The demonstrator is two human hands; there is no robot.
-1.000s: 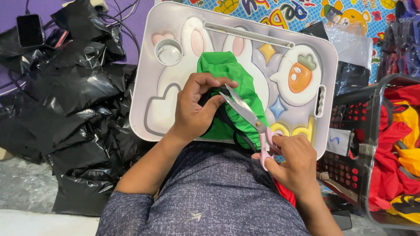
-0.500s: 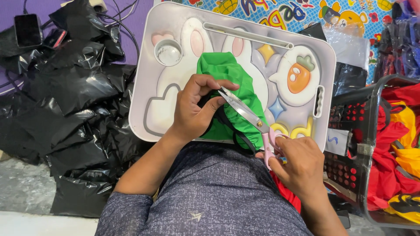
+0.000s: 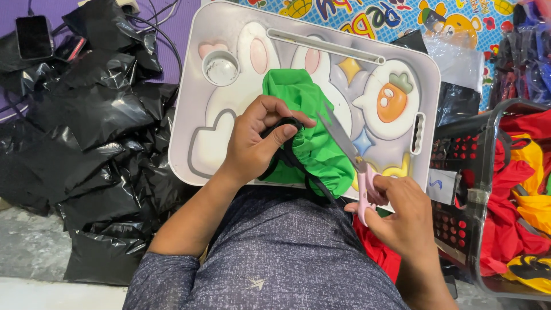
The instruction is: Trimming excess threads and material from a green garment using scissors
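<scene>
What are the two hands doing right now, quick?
Left hand: closed, pinching the black cord against the green cloth.
Right hand: closed on the pink-handled scissors, blades resting by the cloth.

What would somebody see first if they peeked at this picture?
Probably the bright green cloth bunched in the middle of the white bunny tray, with the left hand pinching it and a black cord. Just to its right, the right hand holds pink-handled scissors, blades pointing at the cloth. Shiny black plastic bags pile up at the left.
</scene>
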